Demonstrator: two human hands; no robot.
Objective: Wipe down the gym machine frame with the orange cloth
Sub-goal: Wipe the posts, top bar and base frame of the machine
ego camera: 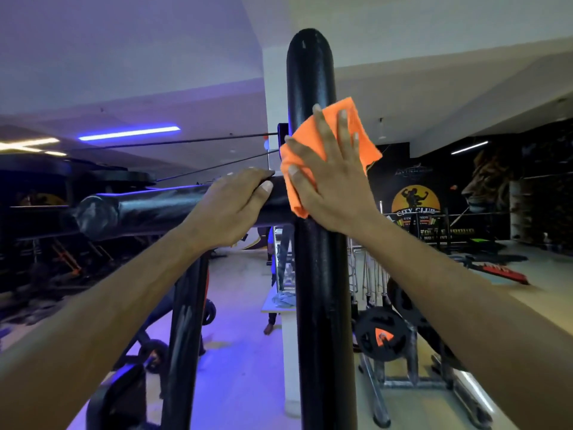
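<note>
The black gym machine frame has a thick upright post (321, 290) in the middle and a horizontal bar (148, 209) running off to the left. An orange cloth (356, 135) lies flat against the upright near the joint. My right hand (328, 175) presses the cloth onto the post with straight, spread fingers. My left hand (235, 203) grips the horizontal bar just left of the joint, fingers curled over its top and thumb on the near side.
A rack with black weight plates (379, 333) and steel bars stands low right of the post. A second black upright (186, 336) rises lower left. A person's legs (273, 318) show behind the post, beside a white counter. Thin cables run left from the post.
</note>
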